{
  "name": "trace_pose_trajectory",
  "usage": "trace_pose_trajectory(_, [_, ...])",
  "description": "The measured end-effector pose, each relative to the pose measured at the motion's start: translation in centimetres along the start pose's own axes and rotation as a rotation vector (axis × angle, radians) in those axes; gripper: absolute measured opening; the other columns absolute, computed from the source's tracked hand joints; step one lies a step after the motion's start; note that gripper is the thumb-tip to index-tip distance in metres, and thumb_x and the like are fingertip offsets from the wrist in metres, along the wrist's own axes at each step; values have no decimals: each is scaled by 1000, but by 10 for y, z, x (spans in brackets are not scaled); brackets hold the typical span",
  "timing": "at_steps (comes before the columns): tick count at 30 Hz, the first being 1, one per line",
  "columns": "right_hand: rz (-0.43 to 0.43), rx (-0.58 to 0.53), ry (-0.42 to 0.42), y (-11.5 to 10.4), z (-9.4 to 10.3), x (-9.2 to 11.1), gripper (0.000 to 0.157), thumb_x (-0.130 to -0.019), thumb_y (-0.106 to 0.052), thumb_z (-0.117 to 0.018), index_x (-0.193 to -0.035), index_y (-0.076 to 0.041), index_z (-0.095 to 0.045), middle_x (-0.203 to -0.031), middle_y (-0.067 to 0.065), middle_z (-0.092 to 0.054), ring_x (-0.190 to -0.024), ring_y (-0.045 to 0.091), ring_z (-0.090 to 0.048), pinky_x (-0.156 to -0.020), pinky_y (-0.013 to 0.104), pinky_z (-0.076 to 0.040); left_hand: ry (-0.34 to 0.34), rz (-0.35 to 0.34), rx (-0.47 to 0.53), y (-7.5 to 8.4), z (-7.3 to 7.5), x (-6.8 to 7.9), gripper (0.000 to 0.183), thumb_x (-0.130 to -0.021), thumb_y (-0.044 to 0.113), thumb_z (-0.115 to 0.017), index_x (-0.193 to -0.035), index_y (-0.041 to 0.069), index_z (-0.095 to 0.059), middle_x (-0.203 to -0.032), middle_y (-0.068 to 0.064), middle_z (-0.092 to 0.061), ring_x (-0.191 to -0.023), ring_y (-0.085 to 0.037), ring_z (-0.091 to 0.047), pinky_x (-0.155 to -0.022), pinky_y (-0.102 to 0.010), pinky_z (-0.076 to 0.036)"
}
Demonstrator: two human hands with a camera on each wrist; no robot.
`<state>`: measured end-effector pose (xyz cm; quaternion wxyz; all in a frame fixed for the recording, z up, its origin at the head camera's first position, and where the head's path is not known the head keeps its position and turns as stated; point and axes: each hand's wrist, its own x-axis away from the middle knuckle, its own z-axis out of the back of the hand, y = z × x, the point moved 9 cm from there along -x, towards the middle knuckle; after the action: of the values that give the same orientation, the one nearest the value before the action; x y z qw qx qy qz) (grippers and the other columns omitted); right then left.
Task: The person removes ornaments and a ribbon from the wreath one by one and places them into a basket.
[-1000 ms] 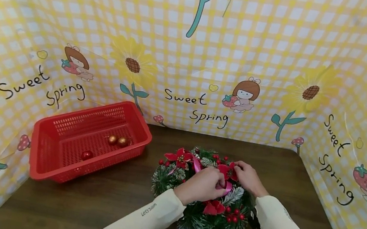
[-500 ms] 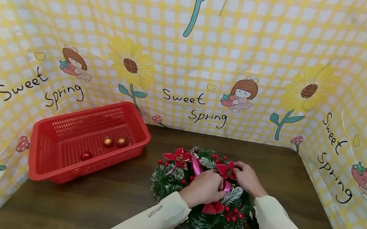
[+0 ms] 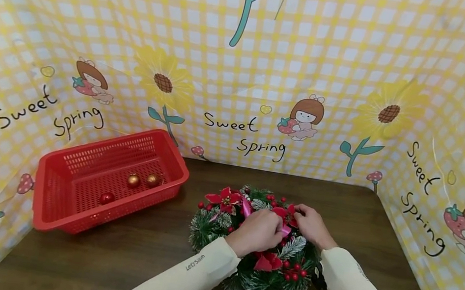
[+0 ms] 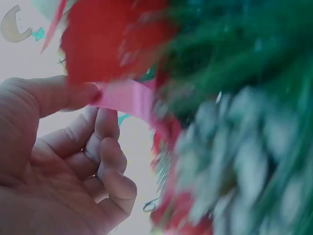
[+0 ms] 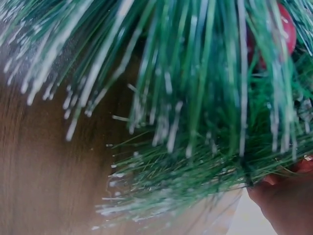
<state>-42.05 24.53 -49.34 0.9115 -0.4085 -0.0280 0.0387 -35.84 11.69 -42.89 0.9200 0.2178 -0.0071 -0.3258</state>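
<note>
A green Christmas wreath (image 3: 254,287) lies on the table, trimmed with red poinsettias (image 3: 268,262), red berries (image 3: 295,272) and frosted sprigs. Over its middle, my left hand (image 3: 257,232) pinches a pink ribbon (image 4: 120,95) between thumb and fingertips; the left wrist view shows the other fingers loosely curled beneath. My right hand (image 3: 312,225) grips the wreath's back right edge, its fingertips beside another poinsettia (image 3: 287,214). In the right wrist view, pine needles cover most of that hand (image 5: 283,200).
On the left of the brown table (image 3: 144,261) stands a red perforated basket (image 3: 120,211). Inside are two gold balls (image 3: 134,180) and a red ball (image 3: 107,198). A yellow checked cloth (image 3: 241,82) walls the table's back and sides.
My left hand has dipped slightly toward the wreath and come back up with the ribbon. My right hand has stayed in place. One gold ball has rolled left in the basket, away from the other.
</note>
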Motion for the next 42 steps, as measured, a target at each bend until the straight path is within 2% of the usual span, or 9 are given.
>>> trace_pose_trajectory(5, [8, 1, 2, -1, 0, -1, 30, -97, -13, -43, -117, 1, -60, -98, 11, -61, -81, 22, -52, -74, 38, -42, 35, 38, 49, -7, 29, 2, 30, -90, 19, -62, -60, 19, -57, -52, 8, -50, -53, -10, -46, -50, -24, -39])
trace_pose_trajectory(9, [2, -6, -11, 0, -1, -1, 29, -97, -13, -43, -117, 1, -60, -92, 9, -59, -77, 21, -51, -71, 36, -41, 81, 68, 40, -13, 57, 3, 22, -90, 21, -62, -68, 19, -62, -62, 9, -53, -63, -11, -47, -56, -25, -39])
trace_pose_trajectory(12, [4, -6, -16, 0, -1, 0, 30, -97, -13, -43, -118, 0, -60, -94, 9, -59, -78, 22, -51, -72, 37, -41, 131, 83, 19, -17, 80, 4, 16, -89, 22, -63, -74, 17, -65, -68, 7, -53, -69, -12, -45, -60, -26, -38])
trace_pose_trajectory(16, [11, -2, -25, -1, -1, 0, 31, -97, -14, -43, -119, 1, -59, -98, 11, -60, -81, 23, -51, -74, 38, -41, 205, 83, 29, -23, 114, 7, 12, -88, 19, -63, -78, 15, -67, -65, 6, -55, -62, -11, -47, -56, -26, -39])
trace_pose_trajectory(21, [0, 0, -39, -1, -2, 0, 31, -98, -14, -42, -121, 1, -58, -98, 10, -59, -81, 23, -50, -74, 39, -41, 266, 93, 41, -33, 149, 13, 16, -89, 18, -60, -73, 14, -63, -56, 3, -53, -48, -11, -46, -47, -26, -37])
trace_pose_trajectory(29, [4, 12, -51, -3, -2, 0, 32, -98, -14, -42, -122, 2, -57, -97, 10, -59, -81, 23, -51, -75, 39, -41, 316, 168, 101, -50, 192, 27, 14, -92, 17, -57, -79, 13, -62, -64, 0, -57, -47, -14, -46, -42, -27, -36])
trace_pose_trajectory(36, [-2, 18, -60, 0, -2, 0, 33, -98, -14, -41, -123, 3, -55, -95, 10, -58, -78, 22, -50, -72, 39, -41, 397, 140, 88, -58, 228, 38, 16, -91, 14, -57, -79, 9, -65, -69, -2, -58, -51, -16, -49, -46, -30, -41])
trace_pose_trajectory(42, [-9, 13, -67, 0, -4, -1, 34, -98, -14, -41, -125, 3, -54, -86, 9, -55, -73, 21, -49, -71, 38, -40, 482, 155, 43, -65, 255, 52, 15, -91, 17, -58, -80, 11, -65, -73, -1, -60, -47, -17, -46, -44, -30, -38])
